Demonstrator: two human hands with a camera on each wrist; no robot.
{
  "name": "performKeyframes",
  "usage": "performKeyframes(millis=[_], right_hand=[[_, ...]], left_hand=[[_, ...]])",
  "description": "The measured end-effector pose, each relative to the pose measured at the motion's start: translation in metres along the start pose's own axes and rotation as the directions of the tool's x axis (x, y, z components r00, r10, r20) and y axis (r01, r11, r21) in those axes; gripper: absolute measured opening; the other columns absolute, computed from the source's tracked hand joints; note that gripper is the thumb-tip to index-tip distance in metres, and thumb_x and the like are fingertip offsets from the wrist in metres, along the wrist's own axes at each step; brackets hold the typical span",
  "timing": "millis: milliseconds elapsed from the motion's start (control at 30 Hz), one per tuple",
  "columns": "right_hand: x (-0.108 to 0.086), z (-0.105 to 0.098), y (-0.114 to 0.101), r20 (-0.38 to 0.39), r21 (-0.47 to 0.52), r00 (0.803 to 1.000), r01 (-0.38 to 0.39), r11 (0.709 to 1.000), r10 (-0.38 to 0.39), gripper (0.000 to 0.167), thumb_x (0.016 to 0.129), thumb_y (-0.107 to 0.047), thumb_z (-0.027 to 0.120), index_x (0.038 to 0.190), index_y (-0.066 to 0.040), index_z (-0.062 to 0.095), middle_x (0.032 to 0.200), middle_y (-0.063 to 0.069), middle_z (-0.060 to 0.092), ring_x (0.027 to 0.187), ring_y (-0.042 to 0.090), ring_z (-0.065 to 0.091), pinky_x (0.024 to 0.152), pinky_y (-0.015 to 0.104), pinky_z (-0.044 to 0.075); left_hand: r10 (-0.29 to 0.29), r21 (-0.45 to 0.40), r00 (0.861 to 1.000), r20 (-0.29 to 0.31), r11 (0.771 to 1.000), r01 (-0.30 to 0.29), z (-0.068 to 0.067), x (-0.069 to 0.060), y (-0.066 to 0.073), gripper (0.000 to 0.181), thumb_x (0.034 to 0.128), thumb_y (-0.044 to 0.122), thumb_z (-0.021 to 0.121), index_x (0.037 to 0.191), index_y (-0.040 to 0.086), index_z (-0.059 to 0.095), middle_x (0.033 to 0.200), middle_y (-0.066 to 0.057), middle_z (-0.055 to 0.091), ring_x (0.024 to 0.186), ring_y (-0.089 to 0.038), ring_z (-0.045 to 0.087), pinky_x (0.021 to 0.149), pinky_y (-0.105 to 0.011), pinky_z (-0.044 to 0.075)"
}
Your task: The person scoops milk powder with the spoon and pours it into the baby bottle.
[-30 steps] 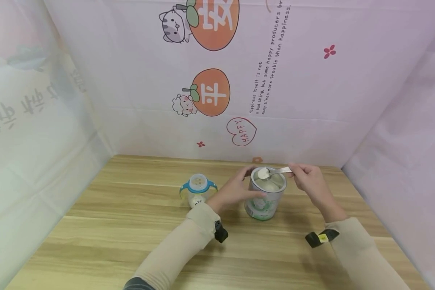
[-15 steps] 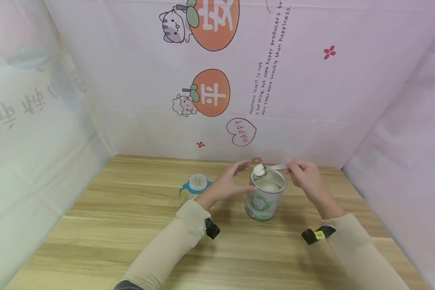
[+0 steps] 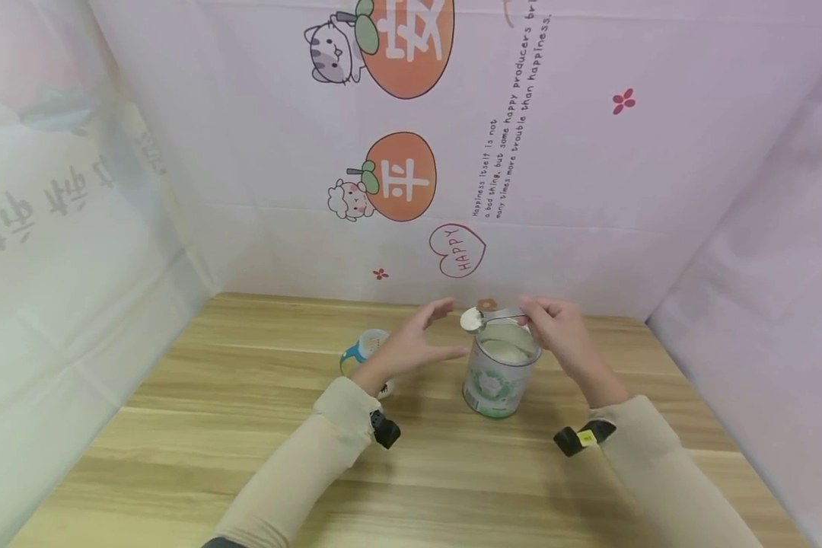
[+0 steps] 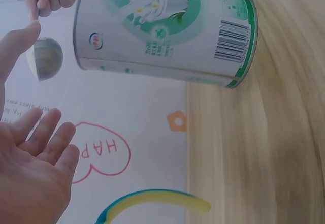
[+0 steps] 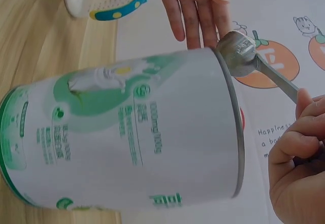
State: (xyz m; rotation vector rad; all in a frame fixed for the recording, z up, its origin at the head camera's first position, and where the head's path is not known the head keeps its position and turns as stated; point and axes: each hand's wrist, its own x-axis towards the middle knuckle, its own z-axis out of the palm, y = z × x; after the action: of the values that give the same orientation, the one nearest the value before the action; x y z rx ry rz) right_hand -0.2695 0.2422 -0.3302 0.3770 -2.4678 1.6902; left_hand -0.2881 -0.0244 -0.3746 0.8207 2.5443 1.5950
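Observation:
My right hand (image 3: 567, 341) pinches the handle of a metal spoon (image 3: 473, 320); its bowl, heaped with white powder, hangs above the left side of the rim of an open can (image 3: 498, 387). White powder also lies inside the can, which stands upright. To the left of the can, my left hand (image 3: 409, 344) is held with fingers and thumb spread, touching nothing. Its open palm (image 4: 33, 170) shows in the left wrist view. A clear cup with blue handles (image 5: 106, 0) stands behind my left hand, partly hidden by it in the head view.
The wooden table (image 3: 199, 426) meets a printed cloth wall (image 3: 281, 251) behind the can. Cloth also hangs along the left side (image 3: 62, 251) and the right side (image 3: 781, 281).
My left hand has let go of the can and moved left, covering more of the cup. My right hand has carried the filled spoon left, from over the can's opening to its left edge.

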Motion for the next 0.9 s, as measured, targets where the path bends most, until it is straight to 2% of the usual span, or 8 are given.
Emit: performKeyframes(millis=[133, 233, 367, 533, 733, 900], right_hand=[[0.003, 0.007, -0.002, 0.021, -0.002, 1.0, 0.004, 1.0, -0.004, 0.045, 0.104, -0.037, 0.054, 0.085, 0.002, 0.065, 0.052, -0.003, 0.037, 0.047, 0.01, 0.032, 0.048, 0.026, 0.033], [0.005, 0.012, -0.004, 0.048, -0.001, 0.999, 0.002, 1.0, -0.002, 0.044, 0.105, -0.038, 0.054, 0.084, 0.0, 0.065, 0.052, -0.003, 0.037, 0.047, 0.01, 0.032, 0.048, 0.026, 0.032], [0.007, 0.021, -0.007, 0.072, 0.008, 0.997, -0.01, 1.0, 0.009, 0.043, 0.104, -0.038, 0.054, 0.084, -0.001, 0.064, 0.052, -0.003, 0.037, 0.047, 0.01, 0.031, 0.047, 0.025, 0.029], [0.011, 0.032, -0.012, 0.097, 0.03, 0.995, -0.003, 1.0, 0.0, 0.045, 0.104, -0.037, 0.055, 0.09, 0.004, 0.067, 0.051, -0.004, 0.037, 0.045, 0.009, 0.03, 0.043, 0.022, 0.025], [0.013, 0.039, -0.015, 0.127, 0.038, 0.992, 0.014, 0.999, -0.019, 0.053, 0.105, -0.037, 0.052, 0.093, 0.014, 0.063, 0.053, -0.002, 0.039, 0.048, 0.01, 0.031, 0.047, 0.022, 0.028], [0.013, 0.047, -0.02, 0.141, 0.043, 0.99, -0.005, 0.999, -0.002, 0.05, 0.105, -0.04, 0.053, 0.089, 0.006, 0.065, 0.054, -0.001, 0.041, 0.048, 0.01, 0.033, 0.047, 0.022, 0.03]], left_hand=[[0.01, 0.033, 1.0, -0.012, 0.999, -0.01, -0.007, -0.004, 0.001, 0.086, 0.084, 0.041, 0.082, 0.154, 0.02, 0.037, 0.153, 0.005, 0.043, 0.141, -0.016, 0.037, 0.115, -0.039, 0.029], [0.019, 0.053, 1.0, -0.024, 0.998, -0.018, -0.013, -0.009, 0.001, 0.084, 0.0842, 0.041, 0.082, 0.154, 0.019, 0.039, 0.152, 0.007, 0.044, 0.14, -0.015, 0.037, 0.115, -0.038, 0.029], [0.035, 0.102, 0.999, -0.039, 0.994, -0.031, -0.023, -0.016, 0.0, 0.081, 0.0834, 0.042, 0.082, 0.152, 0.022, 0.043, 0.149, 0.009, 0.046, 0.138, -0.014, 0.04, 0.114, -0.043, 0.031], [0.07, 0.171, 0.995, -0.072, 0.984, -0.057, -0.037, -0.025, -0.007, 0.08, 0.083, 0.039, 0.083, 0.15, 0.021, 0.045, 0.147, 0.004, 0.049, 0.135, -0.018, 0.044, 0.111, -0.048, 0.035], [0.013, 0.176, 0.995, -0.099, 0.984, 0.005, -0.052, -0.034, -0.022, 0.081, 0.0824, 0.04, 0.084, 0.151, 0.023, 0.044, 0.148, 0.003, 0.048, 0.137, -0.02, 0.042, 0.111, -0.05, 0.034], [-0.051, 0.151, 0.993, -0.111, 0.986, 0.068, -0.06, -0.046, -0.04, 0.086, 0.0794, 0.043, 0.085, 0.152, 0.024, 0.043, 0.151, 0.001, 0.045, 0.14, -0.023, 0.039, 0.112, -0.053, 0.032]])
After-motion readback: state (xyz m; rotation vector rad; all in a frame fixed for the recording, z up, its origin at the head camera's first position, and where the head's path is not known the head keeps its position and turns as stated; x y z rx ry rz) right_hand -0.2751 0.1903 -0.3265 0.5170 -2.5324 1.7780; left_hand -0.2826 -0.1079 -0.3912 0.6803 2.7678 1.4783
